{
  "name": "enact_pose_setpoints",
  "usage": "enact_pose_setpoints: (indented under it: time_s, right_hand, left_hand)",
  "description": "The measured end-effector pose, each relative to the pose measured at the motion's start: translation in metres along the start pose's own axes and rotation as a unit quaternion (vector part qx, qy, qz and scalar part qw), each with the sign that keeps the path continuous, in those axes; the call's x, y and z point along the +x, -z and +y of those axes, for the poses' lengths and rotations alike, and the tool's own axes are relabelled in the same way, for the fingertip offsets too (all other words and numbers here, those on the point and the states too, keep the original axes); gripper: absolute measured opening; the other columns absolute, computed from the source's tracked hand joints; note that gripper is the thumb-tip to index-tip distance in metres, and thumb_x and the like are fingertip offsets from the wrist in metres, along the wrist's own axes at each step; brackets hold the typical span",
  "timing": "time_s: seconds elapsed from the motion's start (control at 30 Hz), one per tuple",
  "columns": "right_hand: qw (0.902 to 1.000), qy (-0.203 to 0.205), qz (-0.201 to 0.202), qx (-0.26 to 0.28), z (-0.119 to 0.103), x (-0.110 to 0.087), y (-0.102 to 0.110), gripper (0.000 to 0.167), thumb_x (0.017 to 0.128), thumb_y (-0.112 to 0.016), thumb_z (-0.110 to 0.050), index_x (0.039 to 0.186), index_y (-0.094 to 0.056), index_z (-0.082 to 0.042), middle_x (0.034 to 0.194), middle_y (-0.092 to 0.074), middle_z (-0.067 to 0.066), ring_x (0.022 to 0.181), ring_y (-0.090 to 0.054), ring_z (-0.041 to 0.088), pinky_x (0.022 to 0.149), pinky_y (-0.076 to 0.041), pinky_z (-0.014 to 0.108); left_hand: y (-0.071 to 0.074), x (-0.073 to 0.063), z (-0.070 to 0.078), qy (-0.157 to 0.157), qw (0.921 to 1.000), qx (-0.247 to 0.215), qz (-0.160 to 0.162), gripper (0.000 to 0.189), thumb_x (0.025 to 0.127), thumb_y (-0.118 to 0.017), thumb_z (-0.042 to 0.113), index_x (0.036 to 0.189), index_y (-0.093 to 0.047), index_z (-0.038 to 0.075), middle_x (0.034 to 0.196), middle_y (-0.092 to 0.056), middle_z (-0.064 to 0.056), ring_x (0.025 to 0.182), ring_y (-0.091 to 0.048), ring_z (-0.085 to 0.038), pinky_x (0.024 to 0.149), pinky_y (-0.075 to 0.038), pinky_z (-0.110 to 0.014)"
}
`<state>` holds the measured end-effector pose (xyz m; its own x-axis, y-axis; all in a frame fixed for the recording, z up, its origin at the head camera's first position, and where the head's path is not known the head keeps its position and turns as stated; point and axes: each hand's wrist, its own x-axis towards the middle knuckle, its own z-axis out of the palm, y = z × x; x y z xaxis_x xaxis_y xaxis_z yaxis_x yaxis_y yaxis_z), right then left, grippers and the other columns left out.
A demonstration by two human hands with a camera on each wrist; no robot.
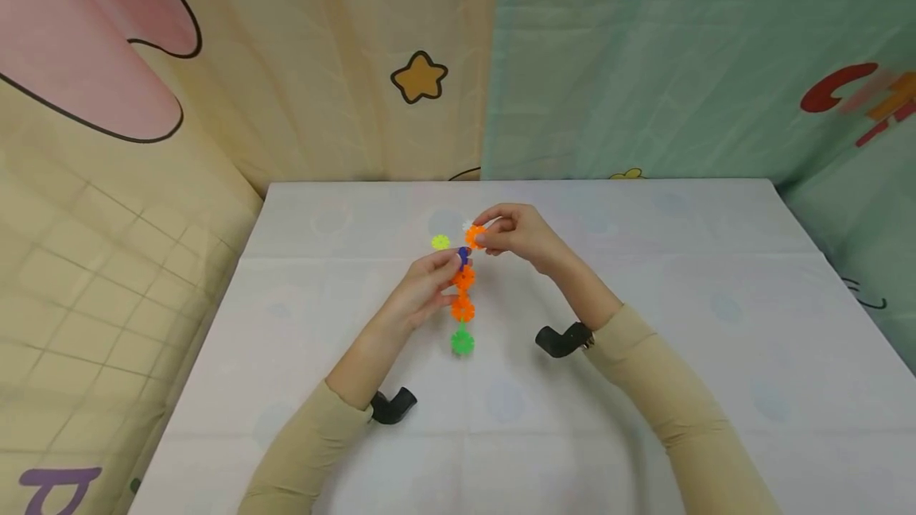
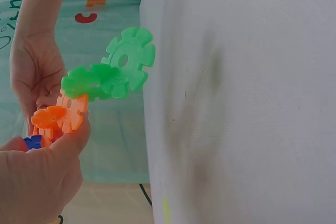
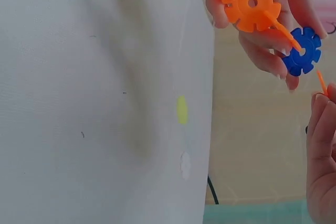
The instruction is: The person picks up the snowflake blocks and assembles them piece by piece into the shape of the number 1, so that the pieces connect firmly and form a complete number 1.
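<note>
My left hand grips a chain of notched plastic snowflake discs near its top end, pinching the blue disc. Below the blue one the chain runs through orange discs set at crossing angles. At its lower end hang green discs, held out over the table. My right hand pinches a separate orange disc between thumb and fingers. In the right wrist view that disc shows edge-on, a small gap from the blue one. The left fingers partly hide the chain's middle.
A yellow disc lies on the white-covered table just beyond the left hand. Close by, a white disc lies flat, partly hidden behind the right hand in the head view. Printed curtains stand behind the table.
</note>
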<state>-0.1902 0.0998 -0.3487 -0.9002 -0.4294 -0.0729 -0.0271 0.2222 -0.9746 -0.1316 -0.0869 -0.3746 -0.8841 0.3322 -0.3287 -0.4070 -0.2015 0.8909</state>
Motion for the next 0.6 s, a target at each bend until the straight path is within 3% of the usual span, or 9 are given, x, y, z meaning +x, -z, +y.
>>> enact_pose_setpoints:
  time_s: [0.2,0.3,0.43,0.6]
  right_hand:
    - [0.9989,0.029,-0.011,-0.034,-0.006,-0.004,-0.004,0.021,0.086,-0.066,-0.005,0.105,-0.062,0.003,0.074,-0.065,0.01,0.065,-0.061,0.02,0.067,-0.053,0.031]
    - [0.9981,0.039,-0.013,-0.045,-0.007,-0.005,-0.004,0.019,0.086,-0.066,-0.004,0.104,-0.063,0.002,0.072,-0.064,0.008,0.064,-0.06,0.02,0.067,-0.053,0.034]
    - [0.9962,0.054,-0.024,-0.065,-0.009,-0.007,-0.002,0.017,0.085,-0.065,-0.001,0.102,-0.064,0.002,0.075,-0.064,0.015,0.065,-0.06,0.024,0.067,-0.053,0.04]
    - [0.9853,0.088,-0.052,-0.137,-0.014,-0.006,0.001,0.015,0.086,-0.064,-0.001,0.1,-0.067,0.001,0.077,-0.065,0.014,0.062,-0.058,0.025,0.062,-0.052,0.035]
  left_hand:
    - [-0.005,-0.002,0.001,0.001,1.0,0.001,-0.007,0.04,0.1,-0.042,0.016,0.137,-0.042,0.0,0.115,-0.051,-0.008,0.093,-0.048,-0.016,0.072,-0.046,-0.025]
    - [-0.006,-0.002,0.001,0.0,1.0,-0.001,-0.006,0.04,0.1,-0.042,0.015,0.137,-0.041,-0.001,0.11,-0.052,-0.004,0.092,-0.049,-0.015,0.072,-0.046,-0.026]
    - [-0.007,-0.002,-0.001,-0.002,1.0,0.001,-0.009,0.039,0.101,-0.041,0.014,0.136,-0.041,-0.003,0.103,-0.053,0.0,0.09,-0.049,-0.014,0.07,-0.046,-0.025]
    - [-0.009,-0.001,-0.003,-0.002,0.9999,0.012,-0.011,0.039,0.1,-0.043,0.014,0.133,-0.043,-0.006,0.1,-0.054,0.0,0.086,-0.05,-0.013,0.066,-0.043,-0.023]
